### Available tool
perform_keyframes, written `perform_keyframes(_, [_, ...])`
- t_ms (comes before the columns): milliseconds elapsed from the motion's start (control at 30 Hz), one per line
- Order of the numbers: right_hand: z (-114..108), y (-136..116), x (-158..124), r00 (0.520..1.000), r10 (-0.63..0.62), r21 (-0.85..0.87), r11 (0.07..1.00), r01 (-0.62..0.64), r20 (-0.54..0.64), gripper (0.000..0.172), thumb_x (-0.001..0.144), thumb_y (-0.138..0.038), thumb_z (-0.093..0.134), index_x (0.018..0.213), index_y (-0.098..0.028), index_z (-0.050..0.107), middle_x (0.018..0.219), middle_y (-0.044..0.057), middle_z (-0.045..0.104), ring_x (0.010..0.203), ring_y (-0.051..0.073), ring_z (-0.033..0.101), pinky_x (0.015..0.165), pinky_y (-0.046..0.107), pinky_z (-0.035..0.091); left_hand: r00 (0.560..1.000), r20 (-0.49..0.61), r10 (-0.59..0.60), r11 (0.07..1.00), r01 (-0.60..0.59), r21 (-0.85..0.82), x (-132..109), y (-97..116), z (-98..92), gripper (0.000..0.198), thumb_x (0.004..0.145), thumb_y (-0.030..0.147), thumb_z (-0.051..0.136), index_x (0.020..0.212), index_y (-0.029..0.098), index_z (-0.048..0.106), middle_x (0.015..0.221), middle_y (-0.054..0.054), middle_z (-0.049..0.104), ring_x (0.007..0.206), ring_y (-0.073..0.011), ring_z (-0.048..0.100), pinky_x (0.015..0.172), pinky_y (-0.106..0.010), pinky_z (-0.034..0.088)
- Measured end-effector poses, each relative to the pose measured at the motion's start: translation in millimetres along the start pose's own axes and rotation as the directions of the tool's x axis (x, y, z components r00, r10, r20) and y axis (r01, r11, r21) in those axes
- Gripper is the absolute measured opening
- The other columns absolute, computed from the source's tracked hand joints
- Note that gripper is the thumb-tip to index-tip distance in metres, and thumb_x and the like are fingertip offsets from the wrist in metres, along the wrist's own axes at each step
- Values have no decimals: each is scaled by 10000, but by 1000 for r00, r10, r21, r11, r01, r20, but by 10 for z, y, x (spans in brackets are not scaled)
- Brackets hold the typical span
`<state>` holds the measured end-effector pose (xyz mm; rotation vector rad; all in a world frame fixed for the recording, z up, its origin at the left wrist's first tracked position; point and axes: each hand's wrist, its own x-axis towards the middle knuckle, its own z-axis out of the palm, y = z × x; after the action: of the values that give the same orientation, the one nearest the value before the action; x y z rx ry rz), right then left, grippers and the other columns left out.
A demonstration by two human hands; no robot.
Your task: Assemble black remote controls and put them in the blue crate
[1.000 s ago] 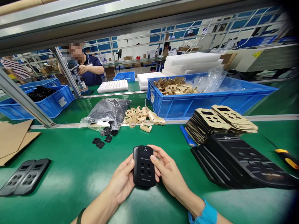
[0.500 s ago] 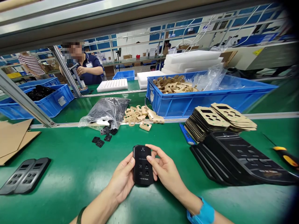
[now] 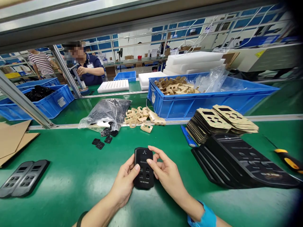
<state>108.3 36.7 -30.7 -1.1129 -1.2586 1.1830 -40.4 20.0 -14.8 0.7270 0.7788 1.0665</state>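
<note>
A black handheld controller (image 3: 144, 171) with several round buttons and white print is held upright-facing between both hands, above the green bench. My left hand (image 3: 125, 178) grips its left edge, thumb lying on the front face near the buttons. On the other side my right hand (image 3: 165, 170) clasps the right edge, its thumb pressed on the upper front and its index finger at the top corner. To the left lie two grey-black controller housings (image 3: 25, 178) side by side. Black rubber button pads (image 3: 98, 143) are scattered beyond the hands.
Glossy black panels (image 3: 246, 162) are stacked at right, behind them backing sheets (image 3: 208, 124), a blue cutter (image 3: 188, 136) and a screwdriver (image 3: 287, 157). A plastic bag (image 3: 106, 112), curled tan pieces (image 3: 137, 116) and a blue bin (image 3: 203, 105) stand farther back. A co-worker (image 3: 91, 71) sits across.
My left thumb has slid inward over the controller's face, and my right thumb has shifted slightly left. Both hands keep hold of the controller. In the background, a striped-shirt person has moved right.
</note>
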Motion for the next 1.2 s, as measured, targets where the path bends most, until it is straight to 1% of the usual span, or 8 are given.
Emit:
perform_keyframes(100, [-24, -21, 12, 999, -9, -3, 1000, 9, -42, 541, 807, -376, 641, 1285, -240, 426, 740, -71, 420, 460, 45, 424, 419, 175, 374, 1000, 6, 5, 1000, -6, 24, -12, 4, 1, 500, 814, 324, 684, 1291, 230, 567, 1264, -82, 624, 1174, -243, 528, 1002, -340, 370])
perform_keyframes(233, [-47, -58, 41, 978, 127, -13, 992, -127, 163, 463, 824, -478, 567, 1172, -179, 502, 621, -63, 467, 441, 80, 425, 382, 186, 378, 999, 37, -24, 998, 22, 53, -25, 34, -10, 505, 844, 346, 637, 1324, 226, 531, 1274, -90, 614, 1153, -253, 539, 976, -349, 386])
perform_keyframes(300, [-49, -67, 48, 961, 174, -35, 985, -170, 217, 465, 831, -513, 525, 1137, -162, 510, 543, -75, 451, 389, 85, 405, 330, 184, 364, 998, 44, -44, 995, 40, 97, -22, 45, -28, 523, 853, 355, 616, 1346, 224, 502, 1264, -94, 618, 1127, -260, 552, 940, -355, 407])
perform_keyframes(500, [-20, -36, 19, 981, 126, -125, 986, -108, 149, 398, 847, -482, 502, 1081, -161, 517, 467, -93, 443, 314, 85, 417, 293, 176, 356, 993, 107, 51, 941, -84, 327, -14, 34, -47, 628, 774, 314, 689, 1350, 206, 465, 1249, -82, 614, 1149, -256, 525, 969, -337, 381])
perform_keyframes(667, [25, -18, -37, 986, 90, -167, 984, -66, 140, 371, 888, -472, 459, 1105, -176, 516, 468, -90, 458, 321, 91, 436, 314, 186, 368, 986, 9, 168, 883, -154, 443, -37, 32, -8, 566, 762, 289, 680, 1282, 151, 505, 1122, -106, 659, 1108, -281, 547, 960, -360, 392])
perform_keyframes(900, [23, -79, -65, 984, 50, -179, 984, -18, 172, 405, 876, -436, 522, 1203, -203, 474, 545, -64, 539, 370, 96, 470, 340, 193, 384, 980, -13, 200, 890, -176, 420, -14, 27, -52, 558, 725, 274, 722, 1253, 176, 566, 1073, -94, 692, 1090, -302, 565, 967, -376, 394])
perform_keyframes(1033, [21, -110, -57, 978, 119, -134, 986, -97, 170, 461, 863, -459, 525, 1220, -173, 474, 514, -71, 518, 356, 89, 460, 322, 173, 386, 982, 4, 187, 877, -169, 451, -10, 13, -93, 579, 775, 320, 687, 1319, 206, 522, 1038, -66, 701, 1106, -295, 549, 948, -360, 406])
perform_keyframes(1200, [43, -122, -51, 975, 156, 44, 985, -165, 155, 511, 828, -490, 567, 1224, -184, 465, 704, -32, 584, 347, 52, 438, 287, 154, 368, 997, 34, 68, 942, -76, 326, -38, 62, -12, 522, 864, 419, 567, 1312, 159, 508, 1029, -86, 687, 869, -214, 613, 761, -296, 470])
